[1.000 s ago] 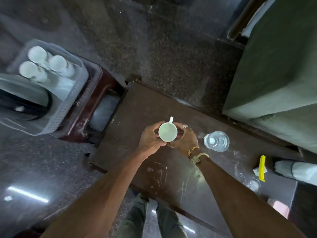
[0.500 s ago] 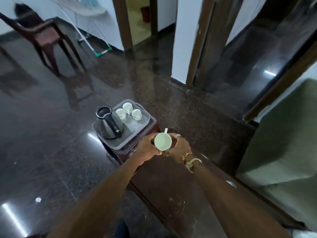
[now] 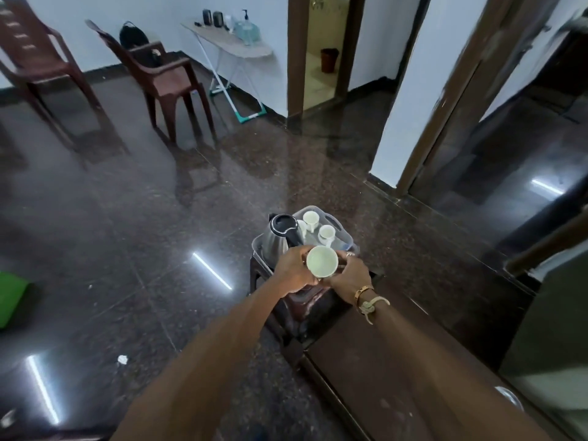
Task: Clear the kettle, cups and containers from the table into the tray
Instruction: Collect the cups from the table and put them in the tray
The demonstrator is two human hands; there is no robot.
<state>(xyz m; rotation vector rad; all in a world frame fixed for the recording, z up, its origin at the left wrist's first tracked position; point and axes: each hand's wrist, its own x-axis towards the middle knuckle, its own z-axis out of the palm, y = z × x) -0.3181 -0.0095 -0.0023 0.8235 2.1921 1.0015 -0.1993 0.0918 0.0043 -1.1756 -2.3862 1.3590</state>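
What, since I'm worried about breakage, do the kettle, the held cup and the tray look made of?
The kettle looks like brushed metal, likely stainless steel, by its grey sheen, with a black lid and handle, probably plastic. The held cup is glossy white, probably glazed ceramic, though plastic is possible. The tray looks like translucent plastic, judging by its cloudy see-through walls.

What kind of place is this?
Probably a room in a home or guesthouse: brown plastic chairs, an ironing board holding bottles, and a kettle with cups in a tray.

Both hands — left hand (image 3: 294,268), right hand (image 3: 350,275) — grip a white cup (image 3: 322,261) (mouth tilted toward camera); tray (image 3: 345,238) with kettle (image 3: 280,238) at twelve o'clock.
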